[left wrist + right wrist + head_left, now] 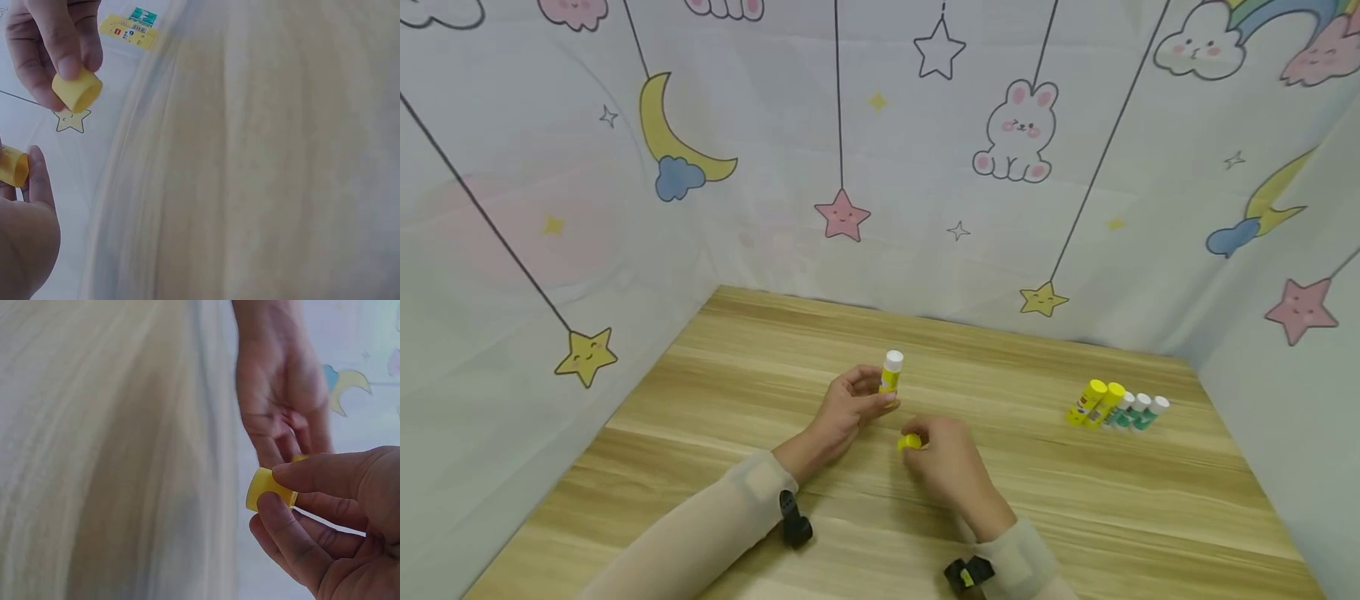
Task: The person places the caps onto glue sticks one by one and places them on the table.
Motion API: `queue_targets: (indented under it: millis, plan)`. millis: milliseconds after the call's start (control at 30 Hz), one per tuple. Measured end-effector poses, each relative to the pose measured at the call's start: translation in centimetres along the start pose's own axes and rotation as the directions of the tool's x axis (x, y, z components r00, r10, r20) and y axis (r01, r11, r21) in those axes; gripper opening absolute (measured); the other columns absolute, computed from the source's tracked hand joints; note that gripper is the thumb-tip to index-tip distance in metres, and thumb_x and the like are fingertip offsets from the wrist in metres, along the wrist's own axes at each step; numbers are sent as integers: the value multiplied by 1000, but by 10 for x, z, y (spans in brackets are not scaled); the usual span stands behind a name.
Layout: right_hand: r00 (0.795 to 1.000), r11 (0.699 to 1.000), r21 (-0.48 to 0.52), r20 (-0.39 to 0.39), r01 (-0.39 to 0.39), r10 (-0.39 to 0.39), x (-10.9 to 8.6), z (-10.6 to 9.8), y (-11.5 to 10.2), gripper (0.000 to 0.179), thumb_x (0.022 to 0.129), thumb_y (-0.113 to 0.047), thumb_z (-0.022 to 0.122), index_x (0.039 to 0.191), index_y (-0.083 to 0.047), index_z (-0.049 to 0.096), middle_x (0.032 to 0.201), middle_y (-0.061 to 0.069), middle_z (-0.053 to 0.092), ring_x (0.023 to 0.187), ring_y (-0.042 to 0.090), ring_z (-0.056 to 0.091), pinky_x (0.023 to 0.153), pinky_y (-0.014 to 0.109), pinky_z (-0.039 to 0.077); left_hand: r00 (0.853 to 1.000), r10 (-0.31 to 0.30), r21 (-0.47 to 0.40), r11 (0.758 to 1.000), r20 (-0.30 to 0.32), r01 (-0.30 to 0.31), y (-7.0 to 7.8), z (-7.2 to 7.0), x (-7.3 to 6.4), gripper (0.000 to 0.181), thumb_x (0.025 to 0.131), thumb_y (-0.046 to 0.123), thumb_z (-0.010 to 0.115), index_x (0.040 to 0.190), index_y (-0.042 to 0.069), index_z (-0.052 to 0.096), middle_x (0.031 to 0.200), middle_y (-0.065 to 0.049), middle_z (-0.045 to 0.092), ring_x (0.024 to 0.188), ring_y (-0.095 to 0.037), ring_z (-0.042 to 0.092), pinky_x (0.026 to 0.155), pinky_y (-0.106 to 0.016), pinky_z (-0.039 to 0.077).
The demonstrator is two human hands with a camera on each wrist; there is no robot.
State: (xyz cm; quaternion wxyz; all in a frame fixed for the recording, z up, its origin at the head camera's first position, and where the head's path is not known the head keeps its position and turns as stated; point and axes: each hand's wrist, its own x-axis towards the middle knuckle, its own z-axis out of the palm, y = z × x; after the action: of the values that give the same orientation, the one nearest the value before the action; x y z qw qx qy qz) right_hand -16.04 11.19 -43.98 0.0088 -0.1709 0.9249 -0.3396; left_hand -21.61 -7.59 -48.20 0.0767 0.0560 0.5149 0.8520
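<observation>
Upright in my left hand (841, 414) is a glue stick (890, 380) with a yellow barrel and a white top, gripped between thumb and fingers. My right hand (947, 462) pinches a yellow cap (910, 442) between thumb and fingertips, apart from the glue stick and slightly nearer to me. In the left wrist view the cap (77, 89) shows its open end, and part of the yellow barrel (12, 167) appears at the left edge. Thumb and fingers also hold the cap (270, 489) in the right wrist view.
To the right on the wooden table (760, 333) stands a row of glue sticks: two yellow ones (1086, 404) and three green-labelled ones (1147, 414) with white caps. A patterned cloth (775, 150) hangs behind and at both sides of the table.
</observation>
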Motion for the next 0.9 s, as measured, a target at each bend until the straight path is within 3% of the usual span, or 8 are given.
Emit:
queue_targets:
  millis: [267,500,733,900]
  plan:
    - [994,983,161,-40,-93,101,-7,-10,4,23,84,-10,81,107,-10,77,102,3,76,92,20,70,77,36,60,1000,3,-10,1000,6,-3,2,-2,-8,33,90,-15,66,109,11,66,106,-5,69,93,-18,70,90,-35,59]
    - [983,955,279,-120,-104,142,-8,-14,6,22,83,-8,83,104,-12,78,100,3,76,95,21,71,78,36,61,1000,-7,-4,1000,5,7,4,-3,-11,30,90,-13,68,105,13,68,105,-4,72,95,-18,70,88,-33,59]
    - [974,926,352,-125,-135,189,-8,-16,9,22,83,-11,83,104,-14,78,100,-2,76,96,18,70,94,51,53,1000,-14,27,1000,4,14,5,-4,-14,29,90,-12,68,104,14,70,106,-5,72,96,-18,70,89,-33,59]
    - [965,900,407,-133,-154,225,-8,-19,11,23,84,-14,82,107,-16,78,100,-2,76,97,16,68,96,50,50,1000,-5,48,999,-12,6,6,-7,-18,27,89,-10,70,105,12,72,107,-5,73,95,-17,71,86,-32,60]
